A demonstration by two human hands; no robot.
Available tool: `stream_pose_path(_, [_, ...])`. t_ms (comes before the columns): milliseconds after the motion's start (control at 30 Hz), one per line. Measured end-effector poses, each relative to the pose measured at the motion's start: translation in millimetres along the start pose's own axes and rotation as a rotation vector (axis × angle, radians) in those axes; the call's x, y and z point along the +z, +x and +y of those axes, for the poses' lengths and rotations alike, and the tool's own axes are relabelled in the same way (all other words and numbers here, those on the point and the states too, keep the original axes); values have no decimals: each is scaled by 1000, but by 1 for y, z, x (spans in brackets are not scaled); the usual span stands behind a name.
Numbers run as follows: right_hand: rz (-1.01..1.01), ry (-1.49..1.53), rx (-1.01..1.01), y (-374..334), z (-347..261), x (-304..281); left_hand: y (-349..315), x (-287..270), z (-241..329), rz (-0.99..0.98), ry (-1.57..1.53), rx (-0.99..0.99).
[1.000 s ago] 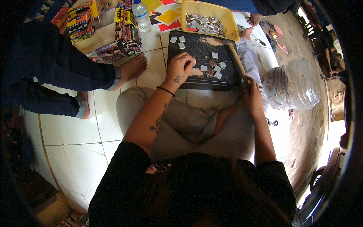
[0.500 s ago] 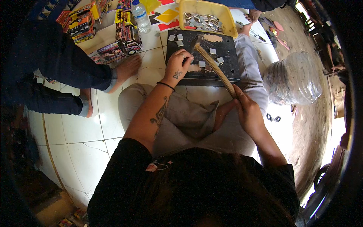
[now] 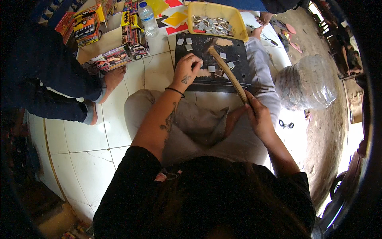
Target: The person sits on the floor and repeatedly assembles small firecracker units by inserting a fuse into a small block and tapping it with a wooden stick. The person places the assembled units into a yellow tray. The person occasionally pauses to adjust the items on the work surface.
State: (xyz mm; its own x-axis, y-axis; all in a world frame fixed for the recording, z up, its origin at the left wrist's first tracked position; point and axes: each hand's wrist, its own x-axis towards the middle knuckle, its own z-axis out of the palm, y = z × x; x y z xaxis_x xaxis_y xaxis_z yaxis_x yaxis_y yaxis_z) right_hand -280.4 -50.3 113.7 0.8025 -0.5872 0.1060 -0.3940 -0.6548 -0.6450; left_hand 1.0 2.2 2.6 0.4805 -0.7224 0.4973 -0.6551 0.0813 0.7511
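A hammer (image 3: pixel 225 68) with a long wooden handle is gripped near its end by my right hand (image 3: pixel 259 113). Its dark head rests on or just over the far part of a black board (image 3: pixel 184 82) in front of my crossed legs. Over the board's left side, my left hand (image 3: pixel 188 68) is closed in a pinch; whatever its fingertips hold is too small or hidden to name. Small square silvery pieces (image 3: pixel 189 47) lie scattered across the board, several of them near the hammer handle. Two worn tan patches (image 3: pixel 224 42) show on the black surface.
A yellow plastic tub (image 3: pixel 239 20) full of similar pieces stands beyond the board. Left of it are a water bottle (image 3: pixel 148 20), coloured sheets (image 3: pixel 175 19) and toy trucks (image 3: pixel 134 40). Another person's bare foot (image 3: pixel 113 81) is at left. A clear plastic bag (image 3: pixel 306 81) and scissors handles (image 3: pixel 286 124) lie right.
The other person's foot at left has shifted back to the left, showing more of the toy trucks. My hands and the hammer have hardly moved.
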Motion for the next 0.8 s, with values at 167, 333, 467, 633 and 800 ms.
stream_pose_path(167, [208, -126, -25, 14, 48, 15, 0, 3, -2, 7, 31, -72])
stream_pose_path(333, [208, -369, 233, 36, 83, 40, -1, -1, 9, 46, -31, -205])
stream_pose_path(467, [228, -590, 243, 47, 70, 48, -12, -14, 44, 92, -6, -82])
stream_pose_path(633, [316, 138, -204, 68, 9, 36, -19, -27, 94, -97, 296, 191])
stream_pose_path(800, [233, 564, -120, 83, -31, 35, -19, -37, 123, -129, 338, 223])
